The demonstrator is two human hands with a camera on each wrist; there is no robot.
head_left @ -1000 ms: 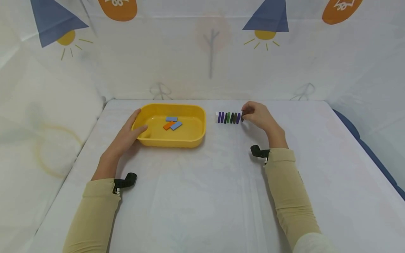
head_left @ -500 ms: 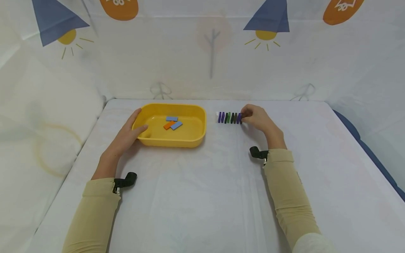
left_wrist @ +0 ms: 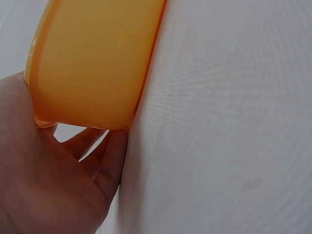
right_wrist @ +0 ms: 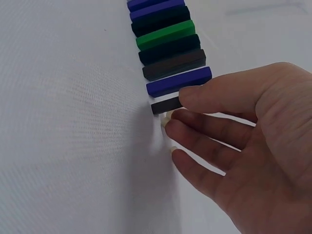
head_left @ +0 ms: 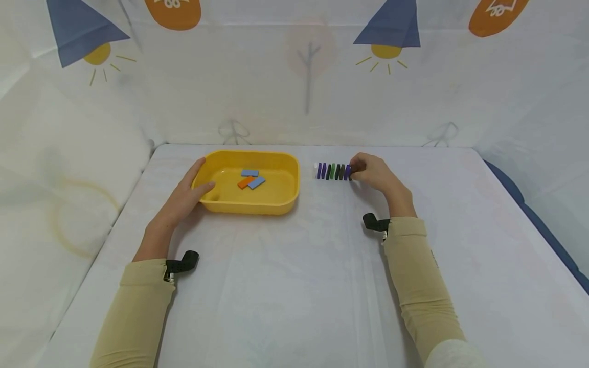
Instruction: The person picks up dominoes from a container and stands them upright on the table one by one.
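Observation:
In the head view my left hand (head_left: 180,199) grips the left end of a yellow plastic tub (head_left: 248,209), thumb over its rim. The left wrist view has its fingers against the tub's end wall. Several dominoes stand on edge in a row to the tub's right, among them a green domino (right_wrist: 165,35) and a purple domino (right_wrist: 179,82). At the row's near right end my right hand (head_left: 377,174) pinches a dark domino (right_wrist: 165,105) between thumb and fingers. It stands on the cloth parallel to the purple one, with a narrow gap; the thumb hides part of it.
Inside the tub lie two blue dominoes (head_left: 250,173) and an orange domino (head_left: 246,183). A white cloth (head_left: 276,286) covers the table, and a printed white curtain (head_left: 257,92) rises behind its back edge.
My right hand has come slightly left and down with the dark domino, bringing it closer to the purple one, and has hardly moved since. The left hand and tub stay put.

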